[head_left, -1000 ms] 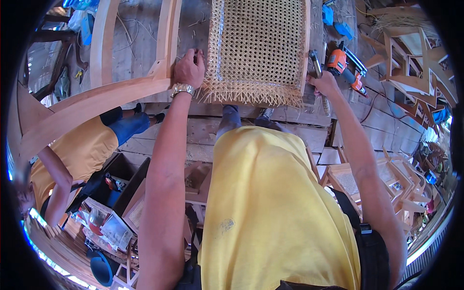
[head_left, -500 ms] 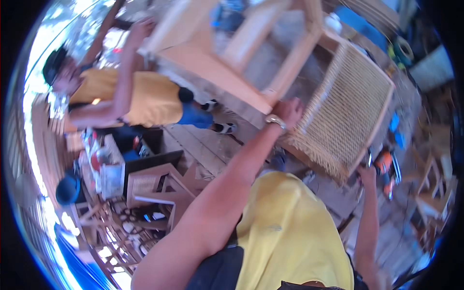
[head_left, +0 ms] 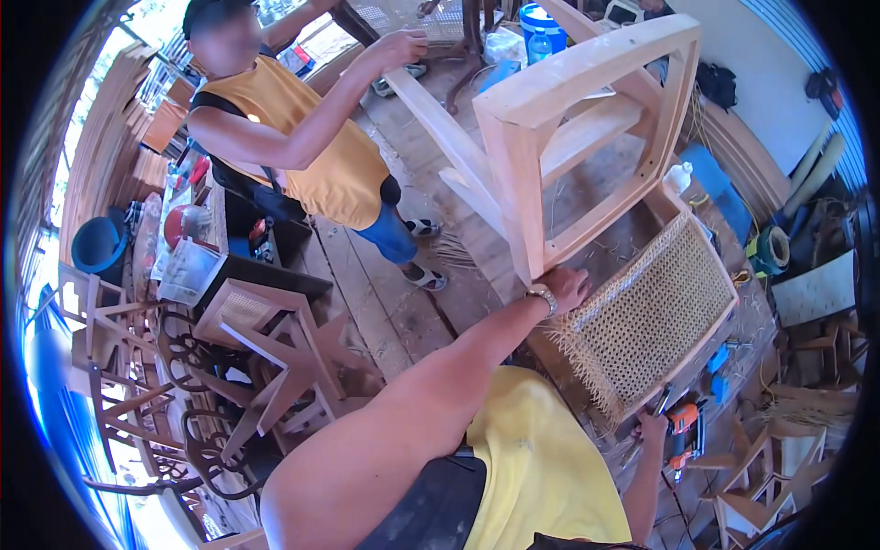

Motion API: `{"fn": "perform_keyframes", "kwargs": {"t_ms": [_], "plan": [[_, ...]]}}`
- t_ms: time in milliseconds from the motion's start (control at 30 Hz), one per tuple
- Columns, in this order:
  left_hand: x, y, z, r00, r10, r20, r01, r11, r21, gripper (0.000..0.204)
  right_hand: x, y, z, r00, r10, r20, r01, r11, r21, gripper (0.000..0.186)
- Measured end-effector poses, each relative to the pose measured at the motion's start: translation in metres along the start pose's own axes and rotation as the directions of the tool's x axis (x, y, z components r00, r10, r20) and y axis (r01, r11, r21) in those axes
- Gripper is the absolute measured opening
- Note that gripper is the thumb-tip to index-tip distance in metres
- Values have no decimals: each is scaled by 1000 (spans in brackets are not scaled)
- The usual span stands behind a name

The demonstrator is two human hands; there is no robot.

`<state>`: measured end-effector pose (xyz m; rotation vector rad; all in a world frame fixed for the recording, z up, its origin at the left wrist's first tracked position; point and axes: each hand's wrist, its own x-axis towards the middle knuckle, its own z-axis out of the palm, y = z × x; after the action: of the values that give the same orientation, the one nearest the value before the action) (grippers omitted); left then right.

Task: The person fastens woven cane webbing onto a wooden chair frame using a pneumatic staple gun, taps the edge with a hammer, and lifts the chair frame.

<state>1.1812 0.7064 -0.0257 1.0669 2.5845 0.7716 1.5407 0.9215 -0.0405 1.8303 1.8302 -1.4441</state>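
A cane-webbed wooden panel [head_left: 655, 312] with frayed strands along one end lies on the worktable. Beside its left edge, my left hand [head_left: 566, 289] rests with loosely bent, separated fingers near the lower corner of a bare wooden chair frame [head_left: 513, 183]; whether it touches that frame is unclear. My right hand [head_left: 649, 426], lower right, is closed round a slim metal hand tool [head_left: 662, 401] at the panel's near side. An orange-and-black nail gun [head_left: 683, 431] lies just right of that hand. Blue pieces [head_left: 718, 367] sit beyond it.
A co-worker [head_left: 312, 156] in an orange top stands at upper left, one hand raised near the frame's rail. Stacked chair parts [head_left: 284, 367] crowd the lower left, more frames [head_left: 761, 458] the lower right. A blue bucket [head_left: 541, 27] and a plastic bottle stand behind the frame.
My view has swung leftward, bringing the co-worker and whole chair frame into sight. The co-worker appears more upright, an arm raised. My hands remain beside the panel, the right still holding the tool.
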Motion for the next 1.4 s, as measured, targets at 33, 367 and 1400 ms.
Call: {"fn": "perform_keyframes", "kwargs": {"t_ms": [33,367,1400], "plan": [[0,-1,2,1000,-2,27,2,1000,3,28,-2,-2,0,1000,11,-5,-11,1000,-2,7],[0,-4,8,997,58,-50,-57,998,16,27,-5,-3,-1,1000,12,-16,-12,999,35,18],[2,-15,25,993,94,-77,-95,995,-5,23,-18,-9,1,992,-109,-71,99,986,-133,34]]}}
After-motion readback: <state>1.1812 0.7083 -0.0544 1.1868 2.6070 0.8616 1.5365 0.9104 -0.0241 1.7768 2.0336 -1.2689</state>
